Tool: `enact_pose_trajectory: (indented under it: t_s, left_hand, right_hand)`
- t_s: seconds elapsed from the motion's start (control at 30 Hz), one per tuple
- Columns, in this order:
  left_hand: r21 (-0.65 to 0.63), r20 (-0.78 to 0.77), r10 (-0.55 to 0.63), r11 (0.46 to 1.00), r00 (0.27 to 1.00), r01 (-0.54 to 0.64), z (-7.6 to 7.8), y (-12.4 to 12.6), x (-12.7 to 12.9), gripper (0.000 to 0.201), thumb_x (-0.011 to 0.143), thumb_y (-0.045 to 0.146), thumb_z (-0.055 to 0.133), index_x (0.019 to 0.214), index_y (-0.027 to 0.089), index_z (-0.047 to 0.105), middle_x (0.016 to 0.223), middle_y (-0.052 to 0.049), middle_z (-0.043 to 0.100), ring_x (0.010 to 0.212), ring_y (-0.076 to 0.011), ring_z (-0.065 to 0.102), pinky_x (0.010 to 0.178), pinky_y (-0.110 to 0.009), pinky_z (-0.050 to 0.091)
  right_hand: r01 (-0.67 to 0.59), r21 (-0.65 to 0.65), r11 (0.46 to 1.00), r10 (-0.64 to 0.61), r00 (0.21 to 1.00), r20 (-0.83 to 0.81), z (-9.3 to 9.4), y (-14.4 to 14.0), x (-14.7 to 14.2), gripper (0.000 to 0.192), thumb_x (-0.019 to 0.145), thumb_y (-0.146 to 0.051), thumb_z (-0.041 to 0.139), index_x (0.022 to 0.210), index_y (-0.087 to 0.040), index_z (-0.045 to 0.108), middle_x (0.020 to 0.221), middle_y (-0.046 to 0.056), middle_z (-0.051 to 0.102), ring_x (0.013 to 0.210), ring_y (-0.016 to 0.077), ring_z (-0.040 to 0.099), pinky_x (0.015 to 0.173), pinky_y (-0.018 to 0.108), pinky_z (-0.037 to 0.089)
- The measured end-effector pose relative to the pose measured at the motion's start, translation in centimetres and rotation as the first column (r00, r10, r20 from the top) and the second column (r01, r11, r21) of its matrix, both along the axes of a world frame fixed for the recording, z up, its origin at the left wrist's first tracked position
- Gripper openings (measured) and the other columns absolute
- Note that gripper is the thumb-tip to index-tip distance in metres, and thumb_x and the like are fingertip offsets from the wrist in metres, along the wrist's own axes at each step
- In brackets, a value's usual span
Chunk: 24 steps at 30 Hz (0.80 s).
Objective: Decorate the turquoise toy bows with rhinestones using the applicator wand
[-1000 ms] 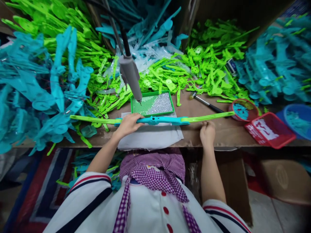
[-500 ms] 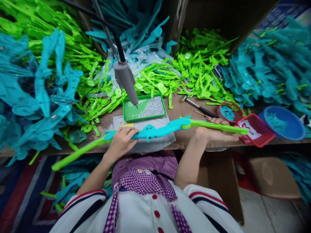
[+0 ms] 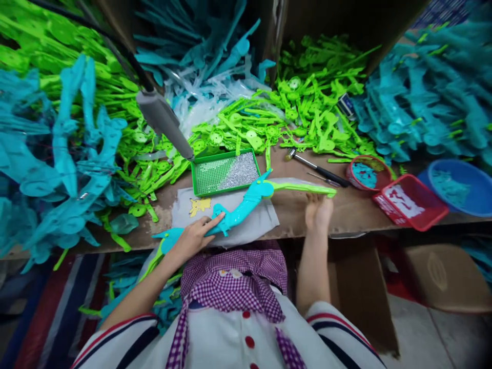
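Observation:
A long toy bow with a teal middle and lime-green limbs lies slanted across a white cloth at the front of the brown workbench. My left hand grips its teal middle near the bench edge. The lower green limb hangs off the bench to the left. My right hand rests on the bench with fingers curled just under the tip of the upper green limb; whether it grips the limb is unclear. A grey powered screwdriver hangs on a cable above the left side.
A green tray of small silver screws sits behind the cloth. A hammer, a round red basket, a red square basket and a blue bowl stand right. Heaps of teal and green plastic parts surround the bench.
The bow has swung from level across the bench to steeply slanted, left end dropping below the edge. My right hand slid from holding the right limb to its tip. The hanging screwdriver swung left.

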<state>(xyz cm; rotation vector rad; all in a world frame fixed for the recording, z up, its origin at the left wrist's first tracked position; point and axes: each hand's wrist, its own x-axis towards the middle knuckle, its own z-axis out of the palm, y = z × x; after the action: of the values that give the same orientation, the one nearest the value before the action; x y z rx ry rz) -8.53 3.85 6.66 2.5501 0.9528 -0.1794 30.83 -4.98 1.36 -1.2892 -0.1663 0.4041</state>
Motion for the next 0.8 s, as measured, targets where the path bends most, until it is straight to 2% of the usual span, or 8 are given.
enact_pose_trajectory:
  t_s: [0.1,0.2,0.27,0.33,0.47,0.63,0.7,0.8]
  left_hand:
    - [0.108,-0.124,0.033,0.994,0.992,-0.019,-0.1,-0.2,-1.1,0.069,0.095,0.022,0.056,0.158,0.038,0.035,0.118,-0.009,0.061,0.092,-0.0245,0.066,0.086,-0.035,0.054]
    - [0.104,-0.178,0.006,0.995,0.984,0.013,0.3,-0.9,-1.7,0.067,0.096,0.024,0.055,0.157,0.042,0.036,0.124,-0.009,0.061,0.093,-0.0239,0.065,0.087,-0.035,0.053]
    - [0.078,-0.197,-0.023,0.996,0.98,0.039,0.5,-1.6,-1.7,0.068,0.094,0.022,0.057,0.155,0.045,0.038,0.124,-0.008,0.061,0.092,-0.0234,0.065,0.086,-0.034,0.053]
    - [0.035,-0.203,-0.047,0.998,0.978,0.055,0.4,-2.2,-1.8,0.07,0.093,0.02,0.058,0.155,0.046,0.039,0.122,-0.007,0.061,0.091,-0.0232,0.065,0.084,-0.034,0.053]
    - [-0.093,-0.119,-0.043,0.995,0.992,0.032,-0.5,-2.7,-1.9,0.08,0.092,0.016,0.056,0.16,0.045,0.024,0.115,-0.004,0.06,0.093,-0.022,0.066,0.085,-0.032,0.053]
    - [-0.099,-0.095,-0.057,0.994,0.994,0.048,-0.8,-2.4,-1.8,0.081,0.092,0.017,0.054,0.161,0.045,0.021,0.12,-0.006,0.06,0.095,-0.0232,0.066,0.088,-0.035,0.053]
    - [-0.064,-0.15,-0.079,0.995,0.986,0.071,-0.3,-2.2,-1.8,0.078,0.093,0.018,0.053,0.161,0.044,0.023,0.119,-0.006,0.06,0.093,-0.0237,0.066,0.086,-0.035,0.053]
    - [0.001,-0.258,-0.097,0.995,0.961,0.1,0.4,-2.0,-2.0,0.074,0.095,0.021,0.053,0.16,0.043,0.027,0.118,-0.008,0.06,0.092,-0.025,0.066,0.084,-0.035,0.053]
  right_hand:
    - [0.132,-0.15,0.98,-0.136,0.991,-0.013,-0.2,-5.5,1.9,0.026,0.064,-0.033,0.069,0.084,-0.024,0.055,0.084,0.0,0.06,0.076,0.0154,0.06,0.064,0.029,0.047]
    - [0.371,-0.083,0.925,-0.341,0.906,0.251,1.2,-7.8,3.9,0.01,0.076,-0.029,0.058,0.083,-0.027,0.052,0.081,0.0,0.056,0.074,0.0184,0.059,0.063,0.033,0.048]
    - [0.304,-0.1,0.947,-0.233,0.87,0.435,2.3,-6.2,4.6,0.008,0.083,-0.031,0.055,0.09,-0.028,0.055,0.085,0.001,0.058,0.079,0.0203,0.061,0.07,0.037,0.051]
    - [0.168,-0.281,0.945,0.039,0.794,0.606,3.1,-3.0,5.0,0.016,0.088,-0.038,0.054,0.098,-0.026,0.059,0.096,0.004,0.061,0.089,0.0223,0.062,0.081,0.041,0.053]
    - [0.277,-0.723,0.633,0.553,0.493,0.672,3.2,3.5,6.9,0.03,0.095,-0.038,0.048,0.106,-0.017,0.065,0.118,0.017,0.063,0.112,0.0312,0.056,0.095,0.049,0.045]
    - [0.389,-0.859,0.332,0.824,0.324,0.465,2.0,7.3,9.3,0.033,0.097,-0.033,0.048,0.115,-0.01,0.065,0.121,0.022,0.064,0.113,0.0329,0.054,0.095,0.049,0.038]
    - [0.4,-0.882,0.248,0.896,0.251,0.366,1.7,8.2,9.6,0.032,0.096,-0.03,0.051,0.114,-0.007,0.064,0.118,0.022,0.065,0.111,0.0315,0.055,0.095,0.047,0.036]
    - [0.418,-0.882,0.217,0.932,0.18,0.315,1.4,9.1,9.9,0.031,0.097,-0.023,0.047,0.116,-0.004,0.062,0.12,0.024,0.064,0.112,0.0304,0.054,0.092,0.043,0.035]
